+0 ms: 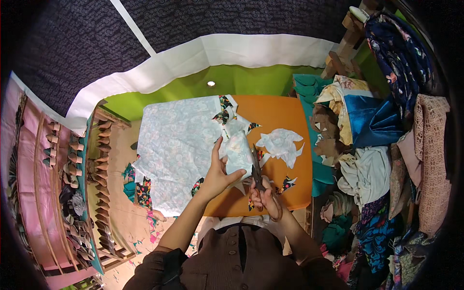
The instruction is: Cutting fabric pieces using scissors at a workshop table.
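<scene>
My right hand (266,197) grips a pair of dark scissors (256,170), its fingers wrapped around the handles. The blades point away from me, along the right edge of a pale fabric piece (238,148). My left hand (218,178) holds this piece from the left, thumb and index finger stretched apart and the other fingers partly hidden. Under and beside it lies a large whitish cloth (176,140), its black floral side showing at turned edges. A crumpled pale scrap (281,146) rests right of the scissors, and a small floral scrap (286,184) lies nearer me.
The fabric lies on an orange-topped table (295,113). Folded and hanging fabrics (372,164) crowd the right side. On the left stand wooden racks with rows of shoe-shaped pieces (102,174). Scraps litter the floor (140,237). A dark patterned curtain (203,21) hangs beyond.
</scene>
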`<state>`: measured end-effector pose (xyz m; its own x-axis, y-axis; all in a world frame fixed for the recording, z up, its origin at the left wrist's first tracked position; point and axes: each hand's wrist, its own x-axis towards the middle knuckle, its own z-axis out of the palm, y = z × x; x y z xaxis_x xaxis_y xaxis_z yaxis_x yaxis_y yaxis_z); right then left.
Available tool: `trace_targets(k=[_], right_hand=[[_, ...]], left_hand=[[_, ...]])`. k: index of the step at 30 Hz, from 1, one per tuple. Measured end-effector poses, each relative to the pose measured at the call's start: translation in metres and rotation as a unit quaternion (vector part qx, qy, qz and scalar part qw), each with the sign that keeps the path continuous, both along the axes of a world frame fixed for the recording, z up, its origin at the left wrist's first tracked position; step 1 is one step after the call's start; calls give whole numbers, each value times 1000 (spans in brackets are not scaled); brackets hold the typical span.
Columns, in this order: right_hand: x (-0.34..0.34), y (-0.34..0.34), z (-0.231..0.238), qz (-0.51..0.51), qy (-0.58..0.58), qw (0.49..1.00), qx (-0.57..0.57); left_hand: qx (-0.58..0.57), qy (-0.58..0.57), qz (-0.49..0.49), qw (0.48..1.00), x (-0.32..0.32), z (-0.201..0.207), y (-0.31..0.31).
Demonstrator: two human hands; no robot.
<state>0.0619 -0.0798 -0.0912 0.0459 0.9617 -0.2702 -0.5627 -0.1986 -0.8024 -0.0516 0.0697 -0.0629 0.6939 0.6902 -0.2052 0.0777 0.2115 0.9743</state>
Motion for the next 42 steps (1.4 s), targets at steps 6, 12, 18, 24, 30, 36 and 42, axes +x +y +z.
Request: trace_targets(k=[6, 12, 18, 24, 30, 36, 42], right_hand=[[3, 1, 2, 4, 19, 1000, 2], [3, 2, 11, 11, 8, 998, -59], [-2, 3, 15, -10, -64, 996, -54], [0, -9, 10, 32, 1, 999, -20], [0, -8, 8, 32, -32, 999, -23], [8, -3, 19, 41, 42, 993, -98], [13, -4, 21, 28, 43, 988, -145]], left_hand=[[3, 20, 9, 1000, 0, -3, -4], [36, -42, 19, 998, 1, 7, -8], [42, -15, 56, 997, 5, 5, -14], [69, -4, -13, 998, -3, 13, -8], [77, 21, -101, 992, -6, 15, -3], [68, 27, -89, 993, -15, 13, 7], [-28, 31, -101, 994, -14, 17, 5]])
